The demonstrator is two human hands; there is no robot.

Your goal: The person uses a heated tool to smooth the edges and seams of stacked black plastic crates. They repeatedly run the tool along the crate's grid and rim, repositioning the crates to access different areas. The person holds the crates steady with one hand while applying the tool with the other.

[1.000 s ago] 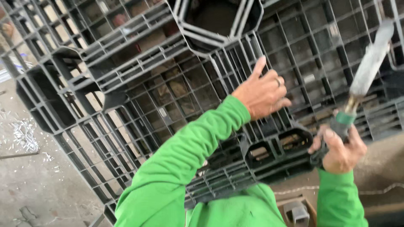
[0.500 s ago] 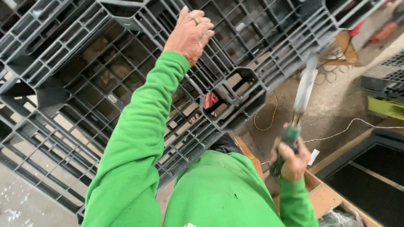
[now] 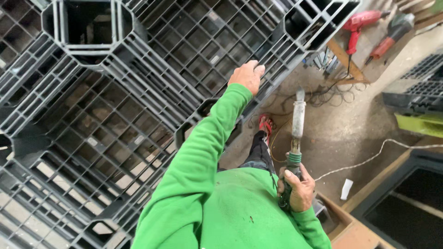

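A dusty concrete floor (image 3: 341,133) fills the right side of this workshop, strewn with loose cables (image 3: 332,94), and two red power tools (image 3: 364,20) lie near a wooden plank at the top. A large grey plastic pallet (image 3: 115,106), all open lattice and octagonal pockets, stands tipped up across the left and centre. The left hand (image 3: 248,76), on an outstretched green sleeve, presses against the pallet close to its right edge, fingers curled on the ribs. The right hand (image 3: 297,189) is clenched round the dark handle of a long metal tool (image 3: 296,138) held upright and well apart from the pallet, its pale tip pointing at the floor beyond. The pallet looks to rest only on that one hand's support, so it could swing or topple toward the person if the grip slips off the ribs. The tool's tip might catch a cable as the arm moves. Open room lies to the right over the bare floor, though a wooden frame (image 3: 369,203) near the right hand and another dark pallet (image 3: 415,94) with a green piece (image 3: 420,124) beside it close off the far side.
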